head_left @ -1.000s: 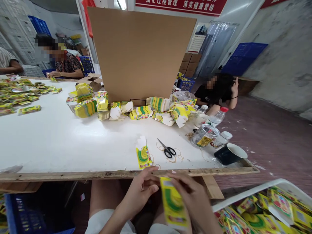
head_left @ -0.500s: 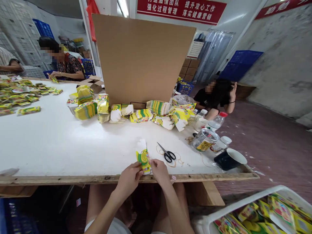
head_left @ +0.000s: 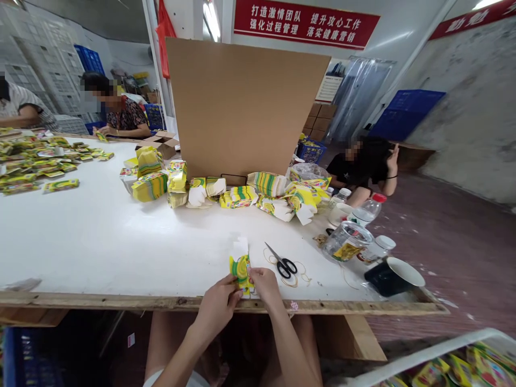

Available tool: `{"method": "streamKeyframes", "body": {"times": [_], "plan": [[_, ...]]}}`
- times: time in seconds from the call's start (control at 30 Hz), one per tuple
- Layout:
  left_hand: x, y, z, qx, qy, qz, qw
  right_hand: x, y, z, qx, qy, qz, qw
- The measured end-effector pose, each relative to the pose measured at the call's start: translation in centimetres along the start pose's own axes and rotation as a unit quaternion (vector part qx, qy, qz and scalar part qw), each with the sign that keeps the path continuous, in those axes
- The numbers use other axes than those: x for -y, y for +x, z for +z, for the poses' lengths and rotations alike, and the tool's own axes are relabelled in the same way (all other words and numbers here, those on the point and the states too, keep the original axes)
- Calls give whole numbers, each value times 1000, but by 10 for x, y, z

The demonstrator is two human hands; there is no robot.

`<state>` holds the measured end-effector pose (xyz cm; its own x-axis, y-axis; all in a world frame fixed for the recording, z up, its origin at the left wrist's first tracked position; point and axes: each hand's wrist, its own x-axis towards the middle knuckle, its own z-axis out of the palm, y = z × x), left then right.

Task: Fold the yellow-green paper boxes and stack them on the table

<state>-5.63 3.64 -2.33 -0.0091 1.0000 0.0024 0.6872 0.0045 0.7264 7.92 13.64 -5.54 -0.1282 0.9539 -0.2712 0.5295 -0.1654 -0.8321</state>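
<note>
A small yellow and green printed carton [head_left: 241, 269] lies at the table's front edge, its white end flaps pointing away from me. My left hand [head_left: 220, 301] grips its lower left side, fingers curled over the printed face. With thumb and finger pinched, my right hand [head_left: 264, 285] holds the carton's right edge. Scissors [head_left: 281, 260] with black handles lie just right of the carton among thin tan rubber bands [head_left: 291, 280]. Beyond my hands, bundles of flat cartons [head_left: 237, 196] stretch across the table.
A large cardboard sheet [head_left: 245, 113] stands behind the bundles. To the right are a clear jar [head_left: 347, 241], bottles and a dark cup [head_left: 389, 278]. A white crate [head_left: 439, 352] of cartons sits lower right. Filled cartons [head_left: 52, 161] heap at left; other people sit around the table.
The whole view has shifted, so things appear slightly lower and further right. Both hands stay on the carton, with only slight finger movement.
</note>
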Motion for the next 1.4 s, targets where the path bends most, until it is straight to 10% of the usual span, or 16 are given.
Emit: {"method": "streamKeyframes", "body": {"times": [0.4,0.63,1.0,1.17,1.4], "plan": [[8,-1,7,-72,-137,-1,988,2,-8,0,-38,87,-41,995],[11,0,1,-168,-337,-27,926,8,-41,-5,-83,179,-130,972],[-18,-25,-22,-78,-436,-28,896,27,-104,-25,-78,-60,-356,929],[-28,-34,-32,-50,-452,-40,890,30,-109,-28,-49,-20,-330,942],[-20,-41,-27,6,-569,-140,810,45,-119,-32,-22,61,-301,952]]}}
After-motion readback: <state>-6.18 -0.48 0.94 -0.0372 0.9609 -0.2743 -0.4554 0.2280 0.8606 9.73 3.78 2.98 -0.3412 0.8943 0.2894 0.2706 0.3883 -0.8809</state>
